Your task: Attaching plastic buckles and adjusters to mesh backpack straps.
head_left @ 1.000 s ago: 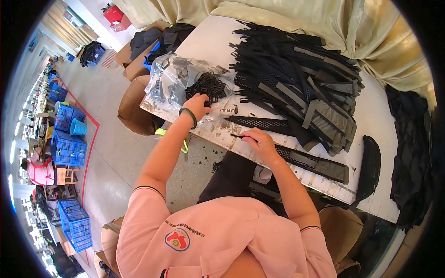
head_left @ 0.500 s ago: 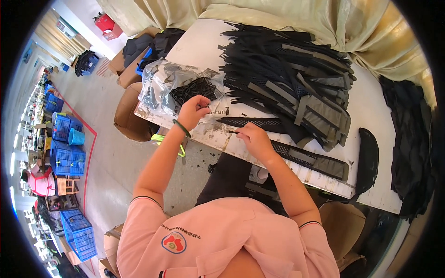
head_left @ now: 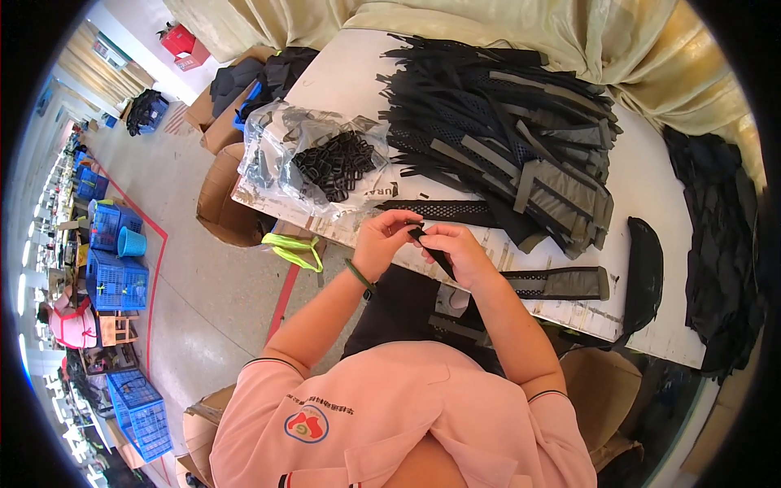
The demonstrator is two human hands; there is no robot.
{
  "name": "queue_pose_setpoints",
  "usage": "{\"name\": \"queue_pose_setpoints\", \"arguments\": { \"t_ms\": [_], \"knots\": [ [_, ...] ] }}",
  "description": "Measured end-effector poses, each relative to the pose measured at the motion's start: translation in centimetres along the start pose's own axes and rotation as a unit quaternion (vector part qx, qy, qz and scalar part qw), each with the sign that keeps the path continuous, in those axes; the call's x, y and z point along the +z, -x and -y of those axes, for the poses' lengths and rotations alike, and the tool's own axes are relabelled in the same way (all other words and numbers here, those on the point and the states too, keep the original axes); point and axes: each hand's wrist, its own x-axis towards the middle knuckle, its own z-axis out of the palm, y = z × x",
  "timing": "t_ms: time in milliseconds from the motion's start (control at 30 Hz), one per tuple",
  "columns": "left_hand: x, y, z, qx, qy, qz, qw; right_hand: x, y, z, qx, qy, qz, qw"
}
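Observation:
My hands meet over the table's near edge. My left hand (head_left: 386,244) is closed in a pinch on a small black plastic buckle (head_left: 416,228), partly hidden by the fingers. Closed on the narrow end of a black strap (head_left: 442,263), my right hand (head_left: 459,250) brings it right up to the buckle; whether it runs through cannot be made out. The strap's mesh and grey-panelled part (head_left: 561,284) lies along the edge beyond my right wrist. Behind my left hand, a heap of black buckles (head_left: 338,167) rests on a clear plastic bag (head_left: 262,154).
A large pile of black and grey straps (head_left: 488,122) covers the table's (head_left: 346,73) back. Another mesh strap (head_left: 447,213) lies before it. A black curved pad (head_left: 643,268) is at right, near stacked black pieces (head_left: 720,252). Cardboard boxes (head_left: 230,195) stand left.
My left hand has moved from beside the bag of buckles toward me and right, bringing a buckle to the strap end. My right hand has shifted slightly nearer and still grips the strap.

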Motion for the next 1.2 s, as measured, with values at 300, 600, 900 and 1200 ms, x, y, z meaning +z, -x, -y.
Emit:
{"name": "queue_pose_setpoints", "arguments": {
  "t_ms": [300, 600, 900, 1200],
  "knots": [
    [0.2, 0.8, 0.8, 0.105, -0.096, 0.002, 0.99, 0.2, 0.7, 0.2, -0.001, -0.04, -0.05, 0.998],
    [0.8, 0.8, 0.1, 0.265, -0.225, -0.048, 0.936, 0.8, 1.5, 0.1, -0.042, -0.051, -0.05, 0.997],
    [1.6, 1.4, 0.9, 0.252, -0.139, -0.055, 0.956, 0.9, 1.3, -0.4, -0.03, -0.142, 0.001, 0.989],
    [2.0, 1.7, -0.5, 0.325, -0.268, -0.071, 0.904, 1.4, 1.8, -0.5, -0.086, -0.076, -0.075, 0.991]
  ]
}}
